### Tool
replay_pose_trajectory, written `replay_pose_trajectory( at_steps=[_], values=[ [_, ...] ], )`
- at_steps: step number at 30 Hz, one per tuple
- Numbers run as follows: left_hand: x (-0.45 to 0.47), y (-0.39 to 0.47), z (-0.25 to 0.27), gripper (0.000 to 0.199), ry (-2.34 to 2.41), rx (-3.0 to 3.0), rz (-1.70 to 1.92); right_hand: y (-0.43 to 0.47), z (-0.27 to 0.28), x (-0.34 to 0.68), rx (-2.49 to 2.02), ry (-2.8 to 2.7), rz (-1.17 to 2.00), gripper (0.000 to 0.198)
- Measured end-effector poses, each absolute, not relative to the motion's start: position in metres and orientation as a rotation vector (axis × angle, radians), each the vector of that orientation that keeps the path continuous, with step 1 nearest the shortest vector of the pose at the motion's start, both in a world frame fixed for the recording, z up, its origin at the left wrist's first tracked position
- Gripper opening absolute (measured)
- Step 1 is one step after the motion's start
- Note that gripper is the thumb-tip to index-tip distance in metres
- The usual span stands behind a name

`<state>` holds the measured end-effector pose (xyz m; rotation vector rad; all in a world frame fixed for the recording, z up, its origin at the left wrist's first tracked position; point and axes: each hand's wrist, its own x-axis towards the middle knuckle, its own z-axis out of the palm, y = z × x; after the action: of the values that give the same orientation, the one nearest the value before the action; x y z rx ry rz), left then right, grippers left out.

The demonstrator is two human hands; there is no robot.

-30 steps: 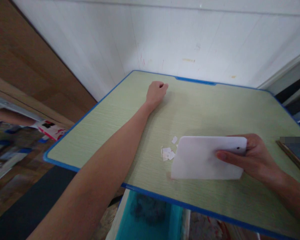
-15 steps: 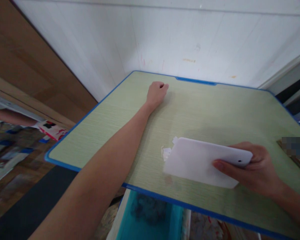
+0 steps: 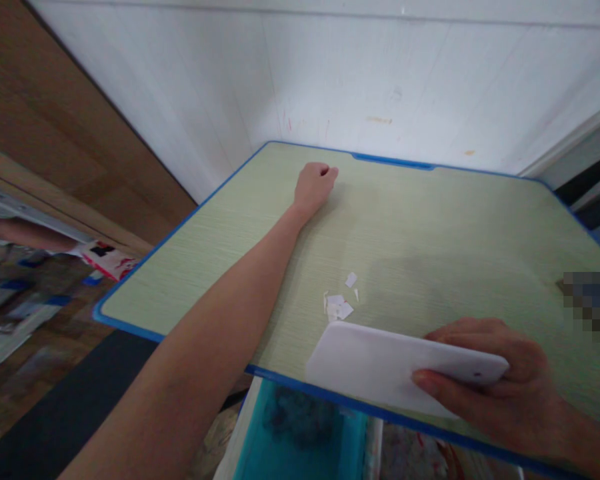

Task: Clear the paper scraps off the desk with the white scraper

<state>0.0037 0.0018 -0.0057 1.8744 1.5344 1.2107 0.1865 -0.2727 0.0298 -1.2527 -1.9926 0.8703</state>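
Note:
My right hand [image 3: 500, 380] is closed round one end of a white plastic scraper [image 3: 375, 363], thumb on the near face and fingers behind it. The scraper is a flat sheet with a small hole near the gripped end, tilted above the front edge of the pale green table [image 3: 430, 233]. Just beyond its far corner lie several small white paper scraps [image 3: 337, 307]. Farther back, my left hand [image 3: 314, 183] rests on the tabletop, curled into a fist with nothing visible in it.
Below the table's blue front edge stands a turquoise bin [image 3: 280, 440] with dark fluffy stuff inside. A white panelled wall [image 3: 380, 80] closes off the back. At the left is a brown cardboard surface [image 3: 55, 120], with a red and white item [image 3: 111, 259] beneath it.
My right hand has drawn the scraper toward the front edge and slightly left, uncovering more of the paper scraps. My left fist has stayed in place.

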Motion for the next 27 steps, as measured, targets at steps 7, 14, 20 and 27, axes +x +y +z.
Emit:
replay_pose_trajectory(
  at_steps=[7,14,20,27],
  values=[
    [0.004,0.0,-0.006,0.027,1.523,1.849,1.225,-0.273,0.034,0.187,-1.159,-1.853,0.809,0.025],
    [0.004,0.0,-0.005,0.034,1.529,1.867,1.202,-0.246,0.029,0.218,-1.516,-1.266,0.602,0.004],
    [0.004,0.001,-0.005,0.034,1.531,1.862,1.192,-0.243,0.036,0.222,-1.554,-1.308,0.586,0.007],
    [0.004,0.0,-0.004,0.038,1.536,1.847,1.199,-0.241,0.029,0.223,-1.521,-1.343,0.495,0.008]
  ],
)
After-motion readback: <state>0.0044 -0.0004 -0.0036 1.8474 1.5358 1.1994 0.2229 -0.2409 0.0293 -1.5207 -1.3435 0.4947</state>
